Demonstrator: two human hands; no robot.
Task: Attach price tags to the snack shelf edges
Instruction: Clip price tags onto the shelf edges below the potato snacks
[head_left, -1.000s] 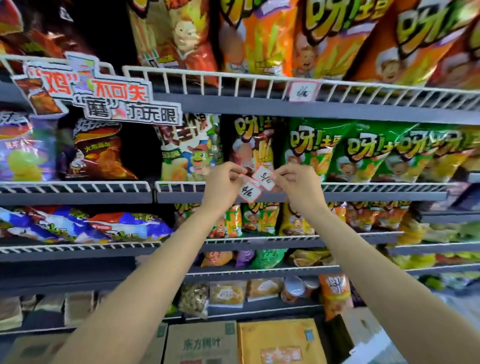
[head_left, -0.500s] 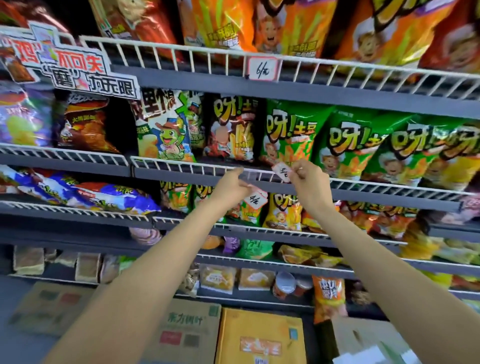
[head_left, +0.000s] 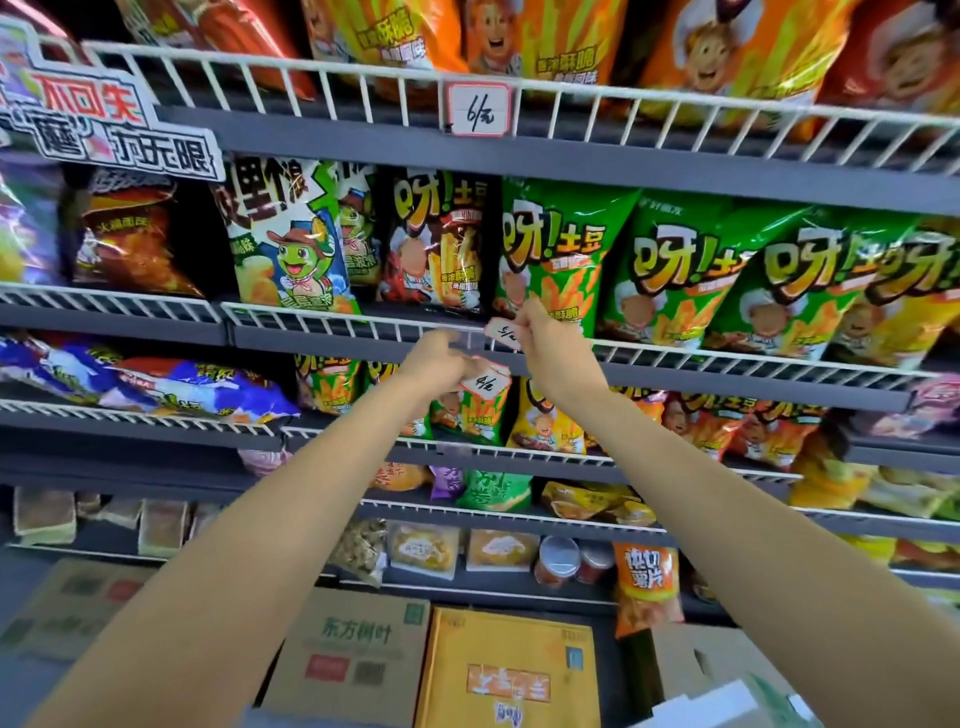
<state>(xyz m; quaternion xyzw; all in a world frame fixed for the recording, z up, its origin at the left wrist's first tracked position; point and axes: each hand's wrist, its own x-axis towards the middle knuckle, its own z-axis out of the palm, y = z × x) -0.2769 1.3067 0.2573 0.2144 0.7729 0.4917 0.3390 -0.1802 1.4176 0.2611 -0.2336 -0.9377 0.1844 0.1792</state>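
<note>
pinching price tag (head_left: 503, 332) between fingers (head_left: 525, 318)

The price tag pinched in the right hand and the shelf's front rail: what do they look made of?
Price tag: probably thin card or paper, matte white with a red border and handwriting. Front rail: apparently white-coated metal wire, thin rods with even spacing. The right hand pinches the tag.

Grey shelves (head_left: 675, 171) with white wire rails (head_left: 322, 325) carry snack bags: green potato-stick bags (head_left: 670, 280) stand right of the frog-cartoon bag (head_left: 291, 244), orange bags (head_left: 727, 47) sit a tier above it, blue-and-white bags (head_left: 171, 387) lie below-left
</note>
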